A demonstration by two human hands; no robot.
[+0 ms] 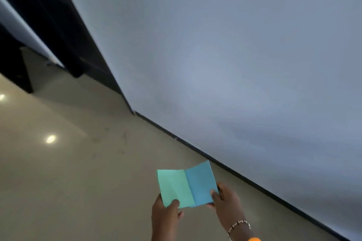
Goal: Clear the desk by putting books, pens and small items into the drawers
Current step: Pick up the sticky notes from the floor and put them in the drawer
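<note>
A small folded paper (186, 184), green on its left half and blue on its right half, is held up over the floor at the bottom centre of the head view. My left hand (166, 217) pinches the green half's lower edge with the thumb on top. My right hand (225, 205), with a beaded bracelet at the wrist, pinches the blue half's lower right corner. No desk or drawer shows in this view.
A pale grey wall (235, 55) with a dark skirting strip (244, 174) runs diagonally across the right. The glossy beige floor (68, 172) reflects ceiling lights. A dark doorway or panel (49, 15) stands at the upper left.
</note>
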